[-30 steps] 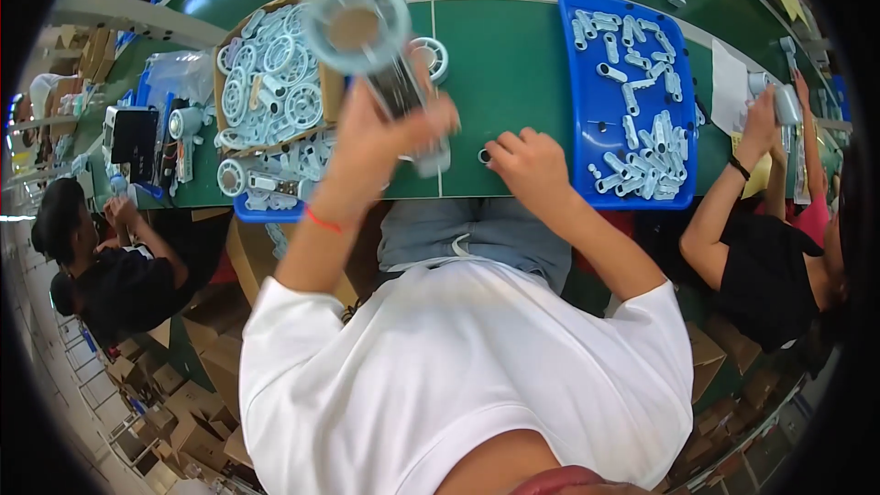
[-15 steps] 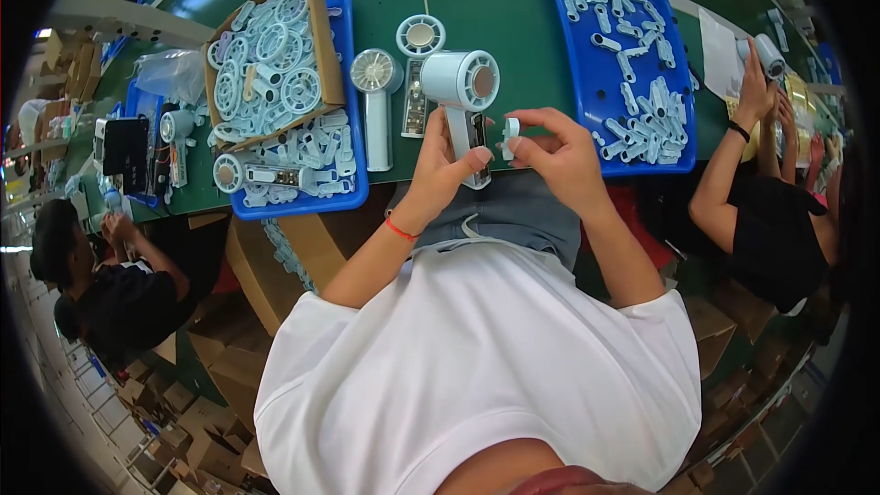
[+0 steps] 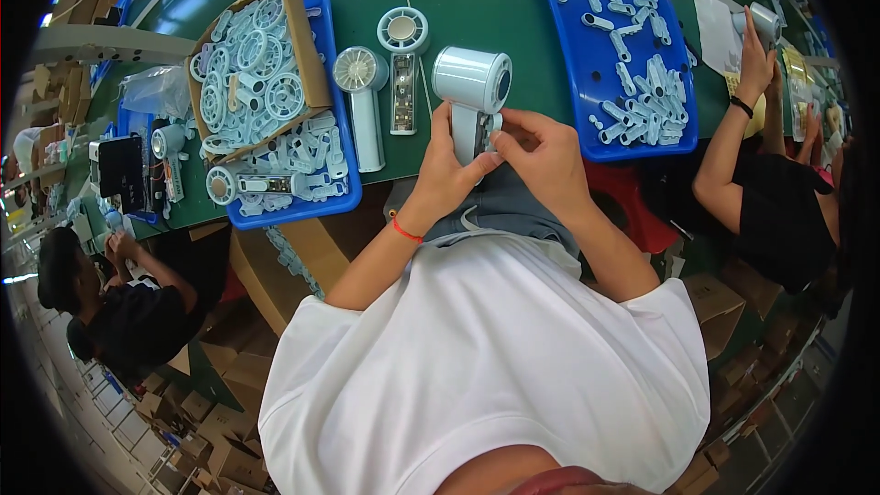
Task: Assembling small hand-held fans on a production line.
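Observation:
My left hand (image 3: 438, 174) is wrapped round the handle of a pale blue handheld fan (image 3: 467, 76), its round head tilted up and away from me. The handle's right side is open, with inner parts partly showing. My right hand (image 3: 548, 163) pinches a small pale blue plastic piece (image 3: 494, 123) against that open side; my fingers cover most of it. On the green table to the left lie two more handheld fans: one with a clear grille (image 3: 356, 70), and one with an open handle (image 3: 403, 92) showing its circuitry.
A cardboard box (image 3: 312, 60) of pale blue rings and covers rests on a blue tray (image 3: 344, 204) at left, beside another open fan (image 3: 266, 184). A second blue tray (image 3: 587, 82) at right holds many small plastic pieces (image 3: 655, 96). Co-workers sit on both sides.
My right hand has brought the small plastic piece leftward onto the fan's handle. The fan has turned in my left hand, its head now facing more to the right.

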Demonstrator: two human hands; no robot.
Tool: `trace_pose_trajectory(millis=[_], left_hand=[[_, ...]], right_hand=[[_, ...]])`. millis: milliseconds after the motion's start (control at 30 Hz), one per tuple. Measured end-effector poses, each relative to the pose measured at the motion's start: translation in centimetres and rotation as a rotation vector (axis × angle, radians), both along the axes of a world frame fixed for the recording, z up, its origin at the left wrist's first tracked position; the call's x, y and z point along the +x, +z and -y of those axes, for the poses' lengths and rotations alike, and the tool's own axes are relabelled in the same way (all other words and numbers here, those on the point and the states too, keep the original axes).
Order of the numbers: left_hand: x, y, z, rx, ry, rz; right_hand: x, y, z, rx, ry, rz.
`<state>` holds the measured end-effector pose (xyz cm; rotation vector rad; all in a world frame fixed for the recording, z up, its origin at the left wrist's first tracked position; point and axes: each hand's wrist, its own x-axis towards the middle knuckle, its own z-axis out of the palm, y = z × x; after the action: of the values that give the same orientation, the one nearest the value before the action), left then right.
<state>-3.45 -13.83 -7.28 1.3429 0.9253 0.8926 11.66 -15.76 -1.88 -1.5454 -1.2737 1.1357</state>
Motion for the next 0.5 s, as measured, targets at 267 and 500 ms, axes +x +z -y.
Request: trace_pose_trajectory(millis=[267,500], left_hand=[[0.4,1.4,0.3,0.139,0.031,-0.166],[1.0,2.5,0.4,0.218,0.111,-0.317]], right_hand=[[0.7,0.5,-0.5,-0.115,-0.013,-0.111],[1.0,0.2,-0.8,-0.196,-0.017,-0.163]])
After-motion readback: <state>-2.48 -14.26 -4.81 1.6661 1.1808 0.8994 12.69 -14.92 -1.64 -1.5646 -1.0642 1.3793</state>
